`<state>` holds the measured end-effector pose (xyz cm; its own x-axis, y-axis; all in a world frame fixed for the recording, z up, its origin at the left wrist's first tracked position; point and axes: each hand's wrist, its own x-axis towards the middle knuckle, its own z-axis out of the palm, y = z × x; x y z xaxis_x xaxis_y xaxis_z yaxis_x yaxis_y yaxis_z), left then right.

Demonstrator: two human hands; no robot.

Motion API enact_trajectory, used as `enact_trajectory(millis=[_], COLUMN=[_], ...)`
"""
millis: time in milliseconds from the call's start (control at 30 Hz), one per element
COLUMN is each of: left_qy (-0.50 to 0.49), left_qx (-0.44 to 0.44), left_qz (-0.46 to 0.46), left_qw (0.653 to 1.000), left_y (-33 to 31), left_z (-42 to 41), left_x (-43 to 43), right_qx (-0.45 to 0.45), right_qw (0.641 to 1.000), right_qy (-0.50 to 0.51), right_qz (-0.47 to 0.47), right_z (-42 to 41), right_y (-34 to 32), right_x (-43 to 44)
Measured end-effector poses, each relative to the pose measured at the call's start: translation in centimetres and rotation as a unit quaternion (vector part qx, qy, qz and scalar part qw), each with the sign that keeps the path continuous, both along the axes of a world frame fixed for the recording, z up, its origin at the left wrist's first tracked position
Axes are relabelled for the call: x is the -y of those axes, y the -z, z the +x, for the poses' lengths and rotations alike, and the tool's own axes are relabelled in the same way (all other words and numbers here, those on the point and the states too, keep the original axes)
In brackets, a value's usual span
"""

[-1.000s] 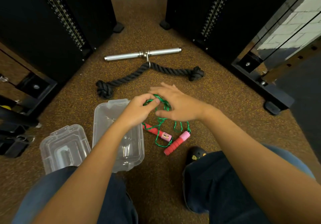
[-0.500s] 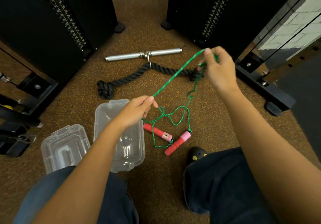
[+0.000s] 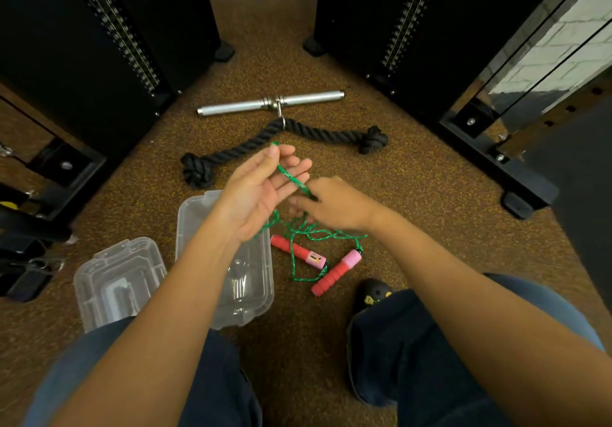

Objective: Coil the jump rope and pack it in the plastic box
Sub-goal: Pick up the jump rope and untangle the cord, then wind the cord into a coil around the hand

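Observation:
The green jump rope (image 3: 291,177) runs across the upturned palm of my left hand (image 3: 261,191), pinched at the thumb near its top. My right hand (image 3: 334,203) grips the same cord just below and to the right. The rest of the cord lies tangled on the floor with its two red and pink handles (image 3: 299,251) (image 3: 336,272) side by side. The clear plastic box (image 3: 255,294) stands open on the floor under my left forearm, which hides part of it. Its clear lid (image 3: 116,281) lies to the left.
A black knotted rope attachment (image 3: 318,133) and a chrome bar handle (image 3: 270,102) lie on the brown speckled floor beyond my hands. Black gym machine frames (image 3: 99,62) (image 3: 430,45) rise on both sides. My knees and a dark shoe (image 3: 372,296) fill the near edge.
My right hand came back down from far right to beside the left hand, laying the cord across the left palm. My left hand turned palm up and rose slightly.

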<state>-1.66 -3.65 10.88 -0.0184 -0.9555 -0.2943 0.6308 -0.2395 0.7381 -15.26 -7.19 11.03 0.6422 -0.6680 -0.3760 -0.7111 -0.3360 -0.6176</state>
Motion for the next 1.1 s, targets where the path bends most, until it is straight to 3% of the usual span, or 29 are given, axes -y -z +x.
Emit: enact_trajectory(millis=[67,133,267,367,500,567,600,633,700,767,833,867,933,1033,1100], left_qy=[-0.01,0.019,0.164,0.253,0.322,0.325,0.313,0.292,0.234,0.175,0.124,0.102,0.061,0.006,-0.011], left_qx=[0.017,0.082,0.284,0.401,0.537,0.564,0.552,0.521,0.449,0.393,0.321,0.269,0.155,0.027,-0.01], left_qz=[-0.006,-0.008,-0.057,-0.07,-0.008,0.012,0.014,0.014,0.007,-0.014,-0.032,-0.035,-0.038,-0.041,-0.031], left_qw=[1.0,0.996,0.943,0.878,0.78,0.759,0.773,0.802,0.863,0.903,0.938,0.957,0.985,0.999,0.999], left_y=[0.4,1.0,2.3,3.3,5.4,5.6,5.4,4.8,3.3,1.5,0.0,-0.6,-1.4,-1.9,-1.7], left_z=[0.2,0.2,-1.1,-1.4,0.1,0.6,0.7,0.7,0.5,0.6,0.8,0.9,1.1,1.3,1.4], left_x=[0.0,-0.2,-1.1,-1.4,-1.6,-1.5,-1.4,-1.3,-0.8,-0.3,0.0,0.1,0.3,0.6,0.7], right_qx=[0.109,0.249,0.465,0.573,0.7,0.718,0.706,0.677,0.56,0.371,0.158,0.059,-0.082,-0.113,-0.083], right_qw=[0.988,0.944,0.803,0.697,0.523,0.486,0.5,0.539,0.68,0.844,0.951,0.975,0.979,0.954,0.956], right_qy=[0.068,0.137,0.25,0.31,0.373,0.387,0.39,0.391,0.371,0.294,0.155,0.074,-0.079,-0.197,-0.164], right_qz=[0.08,0.167,0.276,0.3,0.311,0.314,0.315,0.314,0.293,0.253,0.218,0.201,0.172,0.197,0.228], right_z=[0.0,-0.2,-0.9,-1.9,-3.8,-4.3,-4.4,-4.3,-3.5,-2.7,-2.2,-2.0,-1.7,-0.9,-0.5], right_y=[-0.7,-1.7,-3.6,-4.7,-5.6,-5.3,-4.9,-4.4,-3.1,-1.7,-0.8,-0.6,0.0,1.2,1.6], right_x=[0.7,1.4,2.7,3.8,4.9,5.2,5.3,5.4,5.1,4.3,3.3,2.7,1.7,0.8,0.3])
